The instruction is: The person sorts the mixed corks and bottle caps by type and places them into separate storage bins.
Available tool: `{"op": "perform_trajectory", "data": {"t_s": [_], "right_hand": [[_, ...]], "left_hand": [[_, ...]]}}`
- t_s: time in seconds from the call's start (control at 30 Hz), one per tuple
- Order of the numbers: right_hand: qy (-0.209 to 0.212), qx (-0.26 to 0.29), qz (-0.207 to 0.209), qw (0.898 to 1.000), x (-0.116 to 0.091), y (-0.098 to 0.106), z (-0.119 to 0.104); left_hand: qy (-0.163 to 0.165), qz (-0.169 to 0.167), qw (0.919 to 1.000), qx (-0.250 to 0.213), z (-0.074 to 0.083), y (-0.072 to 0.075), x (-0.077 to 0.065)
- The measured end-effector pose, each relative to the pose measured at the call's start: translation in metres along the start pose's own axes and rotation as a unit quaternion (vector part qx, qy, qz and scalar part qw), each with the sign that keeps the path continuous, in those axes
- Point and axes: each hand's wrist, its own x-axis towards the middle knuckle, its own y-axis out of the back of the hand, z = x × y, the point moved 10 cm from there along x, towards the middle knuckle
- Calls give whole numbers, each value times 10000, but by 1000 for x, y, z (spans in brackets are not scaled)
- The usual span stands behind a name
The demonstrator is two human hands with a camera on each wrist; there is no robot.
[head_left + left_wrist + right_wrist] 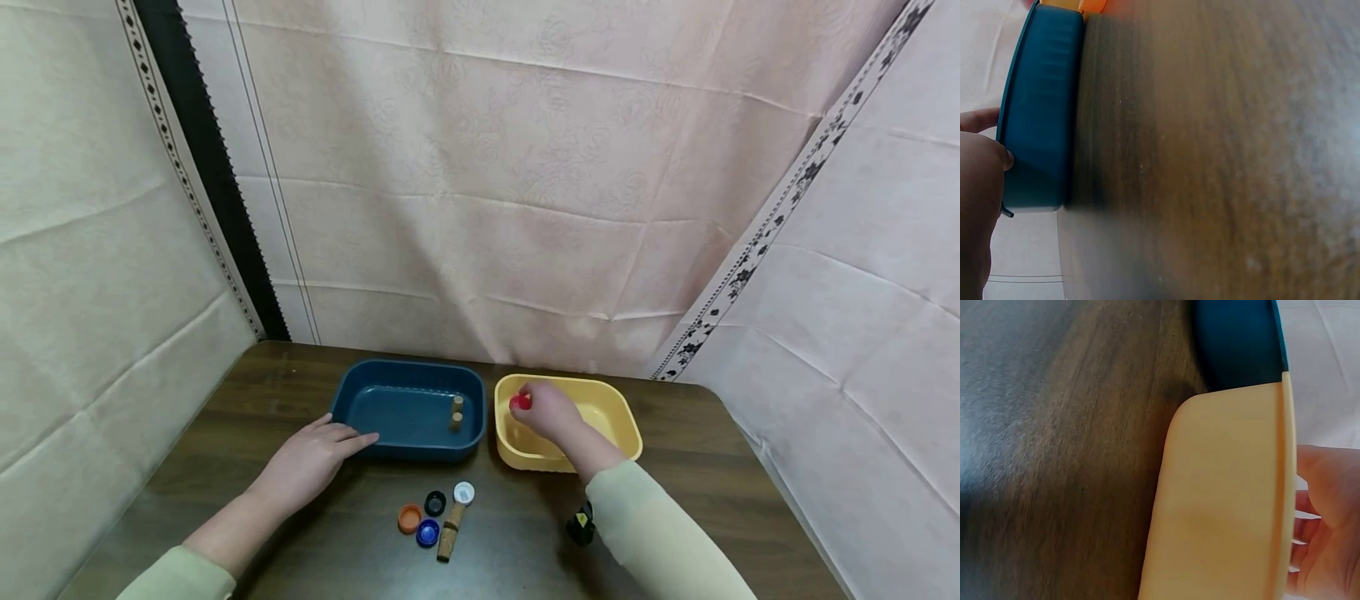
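My left hand (318, 454) holds the near left corner of a dark blue plastic tray (408, 450), with a digit over the rim and a fingertip against the outer wall in the left wrist view. Two corks (456, 422) stand inside that tray. Above the yellow tray (532, 461), my right hand (551, 408) pinches a small red object (521, 402), seemingly a bottle cap. The right wrist view shows the yellow wall (1229, 487) hiding the fingertips and the red object.
In front of the trays lie an orange cap (409, 518), a black cap (435, 502), a blue cap (427, 533), a white cap (464, 493) and corks (447, 542). A dark item (581, 527) sits by the right sleeve. Pale cloth (480, 167) hangs behind the brown table (337, 542).
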Motion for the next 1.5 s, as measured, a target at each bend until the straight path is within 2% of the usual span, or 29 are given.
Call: {"op": "perform_trajectory", "data": {"t_s": [0.17, 0.43, 0.97, 1.27, 1.5], "right_hand": [[-175, -66, -86, 9998, 9, -8, 7], [-194, -183, -158, 9995, 18, -16, 11], [-479, -355, -249, 9979, 21, -24, 21], [-653, -250, -305, 9971, 20, -26, 23], [-663, -177, -254, 9973, 21, -28, 24]], "left_hand": [[-8, 21, 10000, 20, 0, 1, 0], [20, -67, 10000, 0, 0, 0, 1], [26, -64, 10000, 17, 0, 0, 1], [-30, 37, 10000, 18, 2, 3, 2], [-2, -43, 10000, 15, 2, 2, 1]]}}
